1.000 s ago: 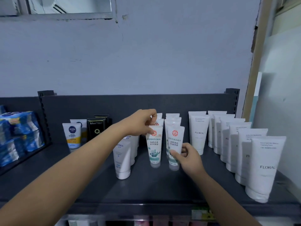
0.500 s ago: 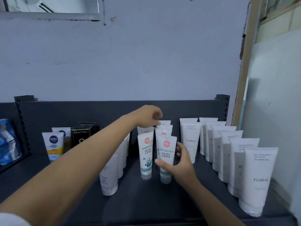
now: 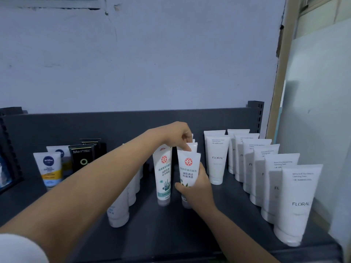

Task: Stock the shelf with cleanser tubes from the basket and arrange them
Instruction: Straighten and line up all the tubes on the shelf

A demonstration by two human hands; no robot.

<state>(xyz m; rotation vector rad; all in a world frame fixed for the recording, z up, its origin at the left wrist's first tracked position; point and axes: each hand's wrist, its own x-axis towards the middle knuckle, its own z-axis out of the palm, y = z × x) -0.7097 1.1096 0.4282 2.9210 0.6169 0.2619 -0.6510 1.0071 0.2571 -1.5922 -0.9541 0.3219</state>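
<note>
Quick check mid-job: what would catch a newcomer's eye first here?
Both hands meet midway along the shelf: the right hand grips the front red-seal tube low down, while the left hand pinches the top of the tube behind. Right of them, a slanting row of white FLORAL tubes runs toward its front edge.

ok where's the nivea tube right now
The Nivea tube stands upright on the left side of the shelf in the head view, just left of the black Men box.

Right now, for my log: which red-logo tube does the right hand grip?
The front leaf-print tube; the right hand wraps its lower half, unlike the seaweed-print neighbour.
</note>
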